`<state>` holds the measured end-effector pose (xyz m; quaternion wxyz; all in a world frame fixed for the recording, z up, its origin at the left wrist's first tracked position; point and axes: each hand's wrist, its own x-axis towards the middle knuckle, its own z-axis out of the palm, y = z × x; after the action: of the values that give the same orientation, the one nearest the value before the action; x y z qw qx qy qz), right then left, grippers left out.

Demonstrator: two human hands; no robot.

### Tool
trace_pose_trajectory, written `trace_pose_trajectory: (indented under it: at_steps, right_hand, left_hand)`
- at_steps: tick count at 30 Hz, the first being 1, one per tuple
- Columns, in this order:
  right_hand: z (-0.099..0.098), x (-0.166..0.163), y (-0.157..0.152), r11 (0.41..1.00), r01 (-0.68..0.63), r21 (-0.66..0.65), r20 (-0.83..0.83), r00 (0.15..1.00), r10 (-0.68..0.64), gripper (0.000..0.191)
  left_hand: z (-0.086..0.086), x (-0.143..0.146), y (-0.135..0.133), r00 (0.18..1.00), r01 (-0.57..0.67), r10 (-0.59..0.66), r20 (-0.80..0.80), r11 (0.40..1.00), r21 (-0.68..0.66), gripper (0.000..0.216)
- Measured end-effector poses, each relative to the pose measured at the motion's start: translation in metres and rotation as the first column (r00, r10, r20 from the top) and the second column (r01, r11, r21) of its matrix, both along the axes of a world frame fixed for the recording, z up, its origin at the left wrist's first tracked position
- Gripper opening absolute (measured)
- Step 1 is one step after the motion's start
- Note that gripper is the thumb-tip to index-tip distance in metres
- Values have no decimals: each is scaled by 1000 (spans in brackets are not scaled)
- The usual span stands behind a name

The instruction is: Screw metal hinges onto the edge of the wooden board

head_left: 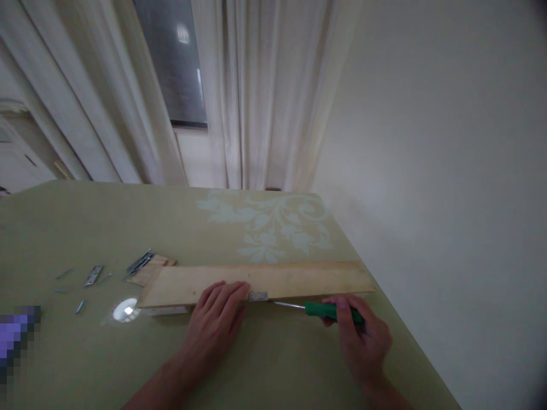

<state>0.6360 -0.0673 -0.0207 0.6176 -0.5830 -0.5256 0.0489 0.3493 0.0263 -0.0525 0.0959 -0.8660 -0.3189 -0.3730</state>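
Note:
A long pale wooden board [299,276] lies across the table in front of me. My left hand [217,313] rests over its near edge, fingers together on the top face and thumb side at the front, gripping the board. Just right of those fingertips, a small metal plate [258,296] with holes sits at the near edge. Closed around the green handle of a screwdriver [327,311] is my right hand [363,336]. The screwdriver's shaft points left, its tip at or very close to the plate's right end; exact contact is too small to tell.
Left of the board are thin wood pieces [147,272] topped with metal rods or screws [141,261], another metal plate [93,275] and several small loose fasteners [80,307]. A pixelated purple patch [15,336] is at far left. The wall [427,199] borders the table's right edge.

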Motion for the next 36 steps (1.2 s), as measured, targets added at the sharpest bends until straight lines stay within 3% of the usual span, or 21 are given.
trace_pose_trajectory:
  at_steps: [3, 6, 8, 14, 19, 24, 28, 33, 36]
  right_hand:
    - [-3, -1, 6, 996, -60, -67, -197, 979, 46, 33]
    - [-8, -1, 16, 973, -195, -122, -511, 853, 107, 45]
    - [-9, 1, 21, 974, -181, -132, -588, 806, 70, 48]
    - [1, 10, 20, 981, -82, -178, -425, 905, -1, 50]
    - [8, 7, 18, 976, -80, -205, -319, 948, 10, 50]
    - [4, 3, 15, 973, -79, -218, -283, 959, 15, 48]
    - [0, -1, 14, 966, -142, -215, -363, 930, 56, 45]
    - [-4, 0, 19, 969, -163, -187, -626, 780, 10, 49]
    - [-1, 5, 21, 968, -124, -220, -566, 824, -23, 51]
  left_hand:
    - [-1, -1, 0, 1000, 4, -4, -8, 1000, -14, 29]
    - [-2, -2, 1, 1000, 2, -2, -18, 1000, -28, 30]
    - [-2, -2, 1, 1000, 5, -6, -17, 999, -33, 30]
    - [-1, -1, -2, 1000, 7, -8, -17, 997, -81, 34]
    - [-5, -3, -4, 993, 28, -1, 118, 974, -227, 15]
    - [-8, -2, -4, 999, -27, 24, -23, 992, -124, 40]
    - [-9, 0, -5, 993, -79, 73, -94, 995, -64, 44]
    - [-8, 1, -6, 994, -81, 76, -80, 995, -55, 41]
    - [-7, 1, -7, 996, -71, 66, -62, 993, -92, 42]
